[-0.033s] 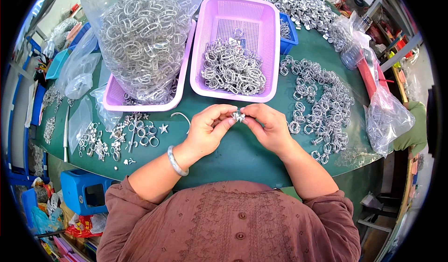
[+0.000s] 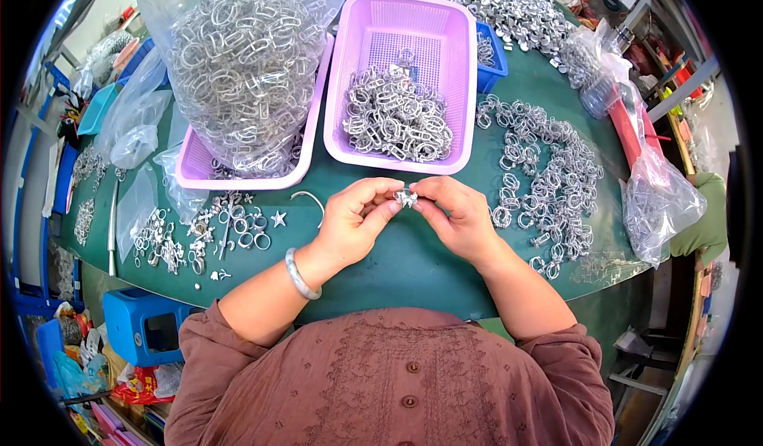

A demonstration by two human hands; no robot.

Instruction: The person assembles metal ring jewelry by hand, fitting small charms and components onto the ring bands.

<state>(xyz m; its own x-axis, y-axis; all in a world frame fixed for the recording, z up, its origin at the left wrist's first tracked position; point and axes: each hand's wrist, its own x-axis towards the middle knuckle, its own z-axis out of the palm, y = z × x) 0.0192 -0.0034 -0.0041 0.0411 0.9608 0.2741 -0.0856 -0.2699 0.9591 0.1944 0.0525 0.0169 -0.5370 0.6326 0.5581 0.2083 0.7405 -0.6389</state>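
Observation:
Between both hands, in front of the purple basket, is a small silver ring [image 2: 405, 198] with a spiky decorated top. My left hand [image 2: 354, 217] pinches its left side between thumb and fingers, and a pale bangle [image 2: 302, 275] circles that wrist. From the other side my right hand [image 2: 457, 214] grips the same ring with thumb and forefinger. Part of the band is hidden by the fingertips. Just beyond the hands, a purple mesh basket [image 2: 465, 156] holds a heap of silver ring-like pieces [image 2: 397, 116]. Linked silver rings [image 2: 560, 180] lie spread to the right of my right hand.
A second purple basket [image 2: 238, 184] bears a large clear bag of silver pieces [image 2: 246, 72]. Loose rings and small ornaments [image 2: 163, 243] lie at left beside a tapered metal rod [image 2: 112, 227]. A blue bin [image 2: 493, 56] and a pink container [image 2: 628, 132] stand at right.

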